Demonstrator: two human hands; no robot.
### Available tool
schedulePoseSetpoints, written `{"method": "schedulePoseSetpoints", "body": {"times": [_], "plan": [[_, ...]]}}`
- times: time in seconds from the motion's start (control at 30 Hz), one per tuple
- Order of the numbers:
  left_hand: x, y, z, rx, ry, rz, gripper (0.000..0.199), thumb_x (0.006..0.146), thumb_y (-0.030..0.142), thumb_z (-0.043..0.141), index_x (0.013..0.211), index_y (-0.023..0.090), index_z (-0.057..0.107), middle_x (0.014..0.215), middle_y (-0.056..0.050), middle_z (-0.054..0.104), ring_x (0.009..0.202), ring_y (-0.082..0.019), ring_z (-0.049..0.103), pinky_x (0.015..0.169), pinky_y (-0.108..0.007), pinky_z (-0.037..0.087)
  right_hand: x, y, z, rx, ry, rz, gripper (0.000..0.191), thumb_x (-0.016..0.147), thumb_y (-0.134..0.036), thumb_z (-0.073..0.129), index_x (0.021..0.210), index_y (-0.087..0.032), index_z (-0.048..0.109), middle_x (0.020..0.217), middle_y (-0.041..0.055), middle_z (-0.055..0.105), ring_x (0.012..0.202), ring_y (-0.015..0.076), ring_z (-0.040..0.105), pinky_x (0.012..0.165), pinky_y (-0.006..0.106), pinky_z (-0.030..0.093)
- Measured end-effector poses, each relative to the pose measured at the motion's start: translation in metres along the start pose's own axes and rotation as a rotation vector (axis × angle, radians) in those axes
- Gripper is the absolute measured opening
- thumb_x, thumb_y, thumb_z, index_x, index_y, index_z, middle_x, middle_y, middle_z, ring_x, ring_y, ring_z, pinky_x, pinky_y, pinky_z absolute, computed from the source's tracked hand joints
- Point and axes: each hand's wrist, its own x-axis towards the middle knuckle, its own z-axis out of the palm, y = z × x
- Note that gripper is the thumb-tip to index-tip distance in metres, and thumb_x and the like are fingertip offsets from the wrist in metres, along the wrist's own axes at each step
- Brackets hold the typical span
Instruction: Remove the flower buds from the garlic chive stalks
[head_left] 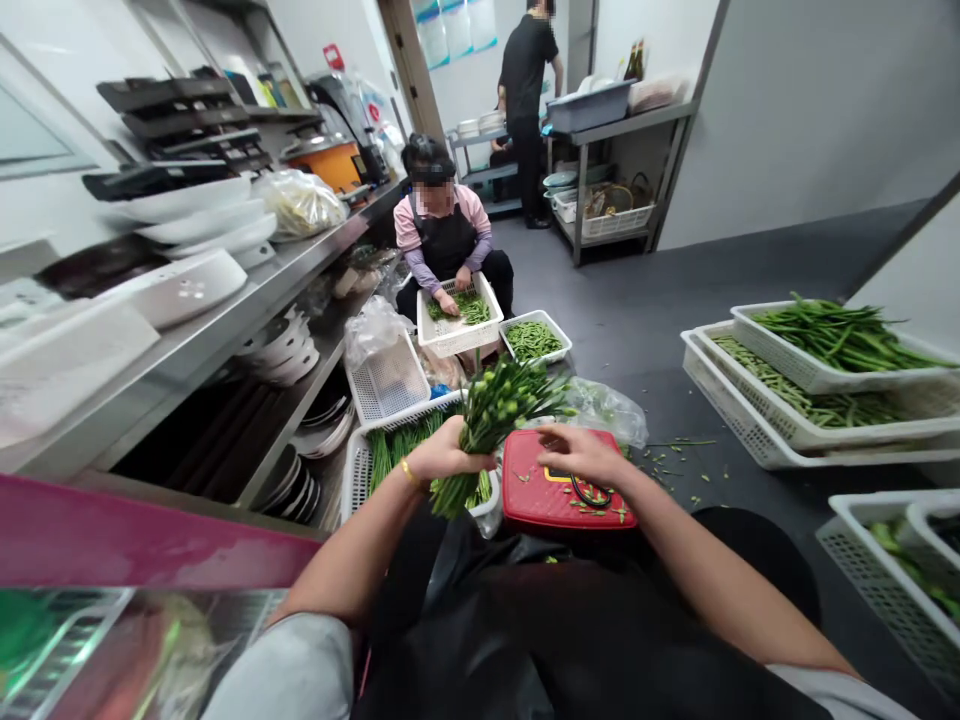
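My left hand (450, 452) is wrapped round a thick bunch of green stalks with buds (504, 405), held tilted with its budded tops up and to the right. To the right, my right hand (577, 455) hangs over a red lid (529, 495) with its fingers apart and nothing in them. Small green scraps and a black handle lie on the lid. Behind and below the bunch, a white basket (356, 475) holds more long green stalks.
A person (442, 235) sits ahead with a basket of green pods (457, 340). Stacked vegetable baskets (750, 425) stand at the right. A steel shelf (225, 340) with dishes runs along the left. Another person (527, 80) stands at the back.
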Motion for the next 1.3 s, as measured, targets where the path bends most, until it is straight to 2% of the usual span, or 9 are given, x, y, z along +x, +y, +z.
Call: {"method": "schedulePoseSetpoints", "body": {"times": [0.1,0.23,0.43,0.77,0.87,0.97,1.07,1.17,1.3], "plan": [[-0.010,0.001,-0.005,-0.101,-0.202,-0.157,0.019,0.055,0.020,0.076,0.063,0.011,0.061,0.056,-0.001,0.065,0.052,-0.014,0.059,0.053,-0.023,0.047,-0.024,-0.008,-0.030,0.294,0.155,0.045,0.055,0.070,-0.052,0.073,0.112,-0.018,0.065,0.102,0.0108,0.070,0.088,0.0215,0.068,0.079,0.036,0.057],[-0.017,-0.015,0.018,-0.299,-0.311,-0.342,0.019,0.052,0.014,0.073,0.067,0.011,0.061,0.053,-0.002,0.065,0.046,-0.015,0.059,0.046,-0.023,0.046,-0.037,-0.023,-0.032,0.494,0.221,0.088,0.052,0.060,-0.051,0.080,0.095,-0.015,0.068,0.073,0.0045,0.069,0.063,0.0159,0.066,0.061,0.030,0.056],[-0.020,-0.028,0.053,-0.557,-0.164,-0.337,0.032,0.052,0.017,0.071,0.081,0.008,0.064,0.070,-0.008,0.070,0.041,-0.013,0.056,0.038,-0.022,0.041,-0.050,-0.004,-0.025,0.541,0.251,0.101,0.040,0.065,-0.047,0.078,0.085,-0.015,0.067,0.063,0.0011,0.066,0.054,0.0118,0.062,0.056,0.026,0.052],[-0.016,-0.020,0.054,-0.451,0.038,-0.385,0.020,0.049,0.017,0.071,0.063,0.009,0.060,0.050,-0.002,0.060,0.038,-0.012,0.052,0.038,-0.022,0.040,-0.076,0.015,-0.035,-0.266,0.103,-0.178,0.017,0.084,-0.026,0.055,0.078,-0.018,0.069,0.082,0.0079,0.071,0.074,0.0170,0.063,0.071,0.031,0.049],[-0.017,-0.020,0.058,-0.463,0.040,-0.383,0.019,0.049,0.016,0.071,0.063,0.009,0.059,0.048,-0.001,0.059,0.038,-0.012,0.052,0.038,-0.021,0.039,-0.066,0.018,-0.030,-0.235,0.243,-0.139,0.018,0.085,-0.029,0.055,0.076,-0.017,0.065,0.073,0.0061,0.066,0.064,0.0146,0.059,0.064,0.029,0.047],[-0.018,-0.020,0.060,-0.456,0.034,-0.393,0.021,0.048,0.017,0.071,0.062,0.010,0.058,0.046,-0.001,0.058,0.036,-0.012,0.051,0.037,-0.021,0.038,-0.051,0.019,-0.033,0.181,0.515,-0.036,0.027,0.088,-0.041,0.052,0.075,-0.018,0.059,0.063,0.0019,0.060,0.054,0.0122,0.054,0.057,0.028,0.048],[-0.019,-0.019,0.059,-0.434,0.034,-0.413,0.020,0.048,0.017,0.072,0.062,0.010,0.059,0.047,-0.001,0.058,0.037,-0.012,0.052,0.037,-0.021,0.039,-0.045,0.013,-0.042,0.305,0.641,-0.077,0.033,0.084,-0.051,0.056,0.078,-0.018,0.061,0.074,0.0036,0.064,0.066,0.0144,0.061,0.067,0.032,0.053],[-0.019,-0.020,0.058,-0.410,0.023,-0.422,0.020,0.047,0.016,0.072,0.060,0.009,0.059,0.048,-0.001,0.059,0.037,-0.012,0.053,0.037,-0.022,0.040,-0.047,-0.004,-0.049,-0.022,0.548,-0.216,0.041,0.072,-0.052,0.073,0.095,-0.019,0.067,0.090,0.0062,0.068,0.081,0.0169,0.063,0.073,0.031,0.052],[-0.018,-0.021,0.059,-0.410,0.006,-0.418,0.019,0.047,0.016,0.072,0.060,0.009,0.060,0.049,-0.001,0.060,0.037,-0.012,0.053,0.037,-0.021,0.040,-0.046,-0.017,-0.050,-0.270,0.290,-0.338,0.024,0.086,-0.040,0.063,0.091,-0.017,0.068,0.074,0.0025,0.066,0.062,0.0111,0.057,0.061,0.025,0.047]]}}
